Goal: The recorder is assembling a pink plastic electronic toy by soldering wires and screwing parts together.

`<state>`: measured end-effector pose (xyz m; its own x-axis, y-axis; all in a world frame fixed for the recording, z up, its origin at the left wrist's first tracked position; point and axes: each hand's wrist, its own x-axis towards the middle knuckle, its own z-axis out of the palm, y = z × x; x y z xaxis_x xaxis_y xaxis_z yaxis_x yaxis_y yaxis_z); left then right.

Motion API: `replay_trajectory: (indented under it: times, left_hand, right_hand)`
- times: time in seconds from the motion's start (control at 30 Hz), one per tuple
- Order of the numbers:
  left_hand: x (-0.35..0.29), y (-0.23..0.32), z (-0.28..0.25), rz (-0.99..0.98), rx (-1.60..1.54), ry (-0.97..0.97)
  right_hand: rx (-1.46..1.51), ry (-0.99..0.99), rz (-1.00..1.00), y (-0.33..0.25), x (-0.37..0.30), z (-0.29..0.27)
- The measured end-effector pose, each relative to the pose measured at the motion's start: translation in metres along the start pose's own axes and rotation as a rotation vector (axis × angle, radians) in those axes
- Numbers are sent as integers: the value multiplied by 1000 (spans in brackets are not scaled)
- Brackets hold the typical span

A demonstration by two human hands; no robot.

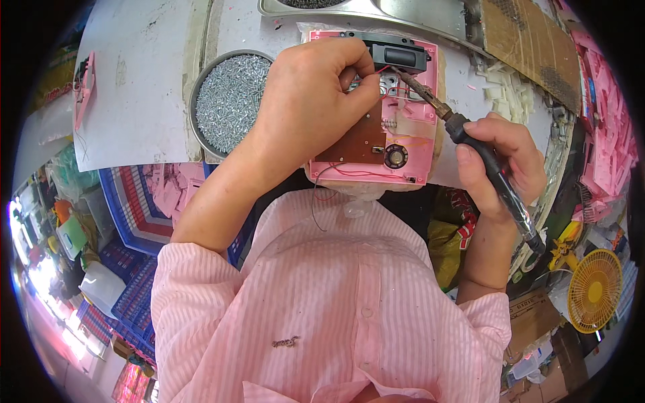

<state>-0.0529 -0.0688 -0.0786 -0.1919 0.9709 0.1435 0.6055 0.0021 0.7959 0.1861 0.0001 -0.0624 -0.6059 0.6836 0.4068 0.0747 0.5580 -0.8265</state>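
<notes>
Cluttered white workbench [148, 80], pink housing at its near edge.

Left hand [306, 101] fingers pinched on what seems a thin red wire [381, 69] over the pink housing [410, 144]; right hand [500, 168] clamped round a soldering iron [470, 141], its long axis slanting up-left, tip just beside that pinch. Screw bowl [228, 101] sits left.

Right hand [500, 161] holds soldering iron [470, 144], seemingly touching pink casing [420, 144].

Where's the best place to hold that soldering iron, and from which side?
Take the soldering iron by its black handle, from the right, as the right hand does. The bare metal tip end points up-left into the pink housing, so stay behind it.
</notes>
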Motion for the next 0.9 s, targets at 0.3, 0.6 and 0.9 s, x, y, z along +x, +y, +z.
replay_trajectory:
  times: [0.3,0.6,0.9]
  left_hand:
    - [0,-4,2,54,30,14]
    - [1,-5,3,60,9,25]
    - [1,-6,4,65,23,31]
  right_hand:
    - [-3,-16,0,0,3,3]
    - [-11,-11,-22,-1,5,2]
    - [-80,-46,-99,2,8,3]
